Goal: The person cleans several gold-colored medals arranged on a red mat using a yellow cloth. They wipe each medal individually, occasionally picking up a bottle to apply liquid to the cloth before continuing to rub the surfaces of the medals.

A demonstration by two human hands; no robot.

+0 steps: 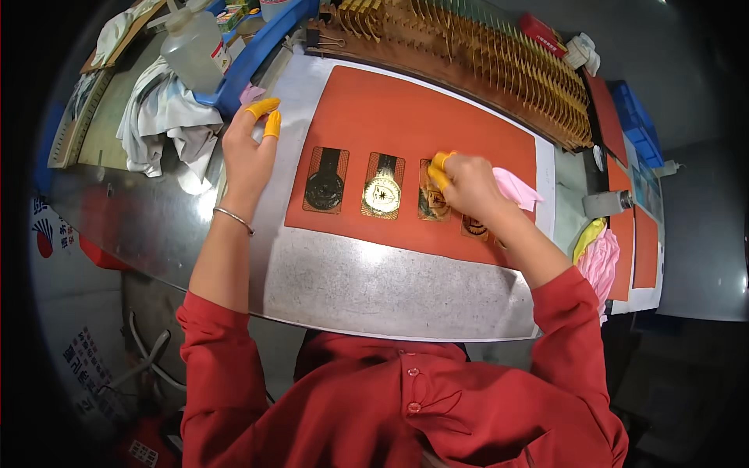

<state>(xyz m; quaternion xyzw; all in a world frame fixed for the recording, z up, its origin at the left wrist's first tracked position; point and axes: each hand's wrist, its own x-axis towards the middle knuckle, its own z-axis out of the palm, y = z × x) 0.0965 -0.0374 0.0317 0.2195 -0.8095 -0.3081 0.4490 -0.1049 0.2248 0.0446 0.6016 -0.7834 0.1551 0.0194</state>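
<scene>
Several flat metal plates with emblems lie in a row on an orange mat [406,117]. The left plate [325,180] is dark, the second plate [383,186] is gold. My right hand [466,186], with yellow finger cots, holds a pink cloth [516,188] and presses on the third plate [431,204]. A fourth plate [473,228] shows partly under my wrist. My left hand [250,148], also with yellow finger cots, hovers over the left edge of the metal table [367,288], fingers apart and holding nothing.
A long rack of gold slotted pieces [484,62] runs along the far side of the mat. A clear plastic bottle [193,48], a blue tray [257,54] and crumpled white cloths [168,117] sit at far left. Pink and yellow cloths [599,253] lie at right beside more orange mats [644,246].
</scene>
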